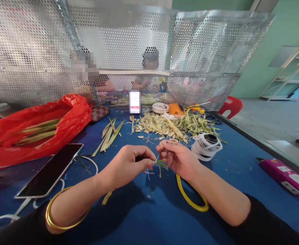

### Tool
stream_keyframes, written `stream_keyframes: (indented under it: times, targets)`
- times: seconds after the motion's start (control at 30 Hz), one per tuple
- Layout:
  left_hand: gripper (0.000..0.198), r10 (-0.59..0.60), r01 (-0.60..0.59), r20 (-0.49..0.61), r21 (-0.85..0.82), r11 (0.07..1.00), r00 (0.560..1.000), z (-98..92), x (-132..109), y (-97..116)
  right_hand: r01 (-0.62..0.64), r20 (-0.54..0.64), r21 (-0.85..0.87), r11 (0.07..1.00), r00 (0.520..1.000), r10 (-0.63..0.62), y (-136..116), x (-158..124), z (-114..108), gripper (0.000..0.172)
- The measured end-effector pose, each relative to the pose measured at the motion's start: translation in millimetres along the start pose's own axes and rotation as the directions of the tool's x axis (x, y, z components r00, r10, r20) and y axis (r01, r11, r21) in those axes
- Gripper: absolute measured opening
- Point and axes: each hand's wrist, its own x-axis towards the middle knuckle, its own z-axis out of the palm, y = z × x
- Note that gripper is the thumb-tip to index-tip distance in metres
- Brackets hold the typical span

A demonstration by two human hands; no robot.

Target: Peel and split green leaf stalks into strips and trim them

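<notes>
My left hand point(129, 166) pinches a small bunch of green leaf strips point(162, 164) between thumb and fingers; their ends poke out to the right. Close beside it, my right hand point(181, 159) has its fingertips pressed together on a thin white thread point(157, 158) that runs to the bunch. Most of the thread is hidden by the fingers. Behind my right wrist stands a spool of white string point(207, 147). A yellow ring point(187, 197) lies on the table, partly under my right forearm.
A blue table point(149, 221) carries a pile of shredded leaves point(164, 126), loose leaf pieces point(110, 136), a tape roll point(160, 108) and a purple power strip point(287, 177). At left are a red plastic bag point(73, 112) and a phone point(52, 170). People sit behind the perforated metal screen point(203, 51).
</notes>
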Motion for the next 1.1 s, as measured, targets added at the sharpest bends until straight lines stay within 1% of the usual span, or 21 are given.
stream_keyframes:
  times: [0.07,0.17,0.27,0.3,0.33,0.37,0.43,0.5,0.53,0.57,0.6,0.63,0.67,0.7,0.73,0.8,0.83,0.9,0.97,1.03,1.1]
  targets:
    - [0.009,-0.033,0.024,-0.079,-0.115,0.993,0.996,-1.1,2,-1,-0.02,0.012,0.076,0.997,1.0,0.02,7,2,1,0.013]
    - [0.009,-0.07,0.033,-0.21,-0.177,0.984,0.975,-1.8,4,-2,0.03,0.04,0.095,0.995,0.999,-0.034,19,-1,10,0.012]
    - [0.009,-0.104,0.033,-0.285,-0.242,0.97,0.953,-1.1,5,-6,0.139,0.041,-0.046,0.989,0.99,-0.137,28,-11,20,0.012]
    - [0.009,-0.113,0.029,-0.301,-0.269,0.963,0.947,-0.7,6,-7,0.193,0.051,-0.142,0.971,0.981,-0.188,30,-14,22,0.013]
    - [0.009,-0.123,0.029,-0.311,-0.29,0.957,0.942,-0.3,6,-9,0.264,0.077,-0.265,0.927,0.964,-0.253,31,-18,24,0.014]
    - [0.009,-0.133,0.033,-0.318,-0.302,0.953,0.939,0.3,7,-10,0.349,0.127,-0.399,0.848,0.937,-0.326,31,-22,26,0.014]
    - [0.008,-0.14,0.046,-0.32,-0.286,0.957,0.937,1.7,7,-13,0.518,0.29,-0.618,0.591,0.849,-0.442,31,-28,28,0.014]
    - [0.008,-0.111,0.046,-0.321,-0.204,0.978,0.941,3.8,6,-15,0.62,0.45,-0.708,0.337,0.765,-0.461,30,-33,30,0.014]
    - [0.007,-0.078,0.034,-0.326,-0.139,0.99,0.942,5.2,5,-15,0.648,0.508,-0.719,0.251,0.737,-0.446,29,-35,31,0.015]
    - [0.008,-0.04,0.021,-0.33,-0.062,0.998,0.943,6.6,4,-15,0.666,0.551,-0.721,0.192,0.719,-0.424,28,-37,32,0.016]
    - [0.009,-0.002,0.01,-0.327,0.023,1.0,0.945,7.8,3,-14,0.675,0.577,-0.721,0.158,0.711,-0.402,27,-38,33,0.016]
    - [0.01,0.033,0.001,-0.312,0.106,0.994,0.95,8.9,2,-14,0.678,0.589,-0.72,0.149,0.71,-0.386,26,-39,34,0.016]
    - [0.012,0.06,-0.007,-0.285,0.182,0.983,0.957,9.4,0,-13,0.676,0.584,-0.718,0.167,0.716,-0.384,23,-40,34,0.016]
    - [0.014,0.079,-0.015,-0.25,0.246,0.969,0.965,9.4,-1,-12,0.66,0.556,-0.72,0.214,0.733,-0.392,20,-39,33,0.016]
    - [0.016,0.091,-0.026,-0.208,0.294,0.955,0.974,8.7,-1,-11,0.63,0.506,-0.721,0.287,0.763,-0.403,17,-38,32,0.017]
    - [0.018,0.112,-0.069,-0.109,0.336,0.939,0.988,5.5,-2,-9,0.542,0.371,-0.687,0.485,0.835,-0.407,9,-34,29,0.019]
    - [0.018,0.118,-0.095,-0.05,0.323,0.942,0.992,3.4,-2,-8,0.485,0.301,-0.641,0.594,0.872,-0.386,5,-30,26,0.019]
    - [0.016,0.103,-0.118,0.078,0.216,0.969,0.992,-0.6,-2,-5,0.351,0.203,-0.48,0.804,0.936,-0.288,0,-22,20,0.018]
    - [0.011,0.057,-0.062,0.166,0.024,0.998,0.985,-2.8,-1,-3,0.194,0.16,-0.25,0.949,0.975,-0.157,-2,-15,15,0.017]
    - [0.005,0.001,0.026,0.153,-0.173,0.985,0.988,-2.7,0,-2,0.066,0.149,-0.036,0.997,0.987,-0.06,1,-9,10,0.016]
    - [0.007,-0.032,0.045,0.048,-0.298,0.953,0.998,-1.4,2,-3,0.02,0.137,0.097,0.995,0.99,-0.034,5,-6,9,0.013]
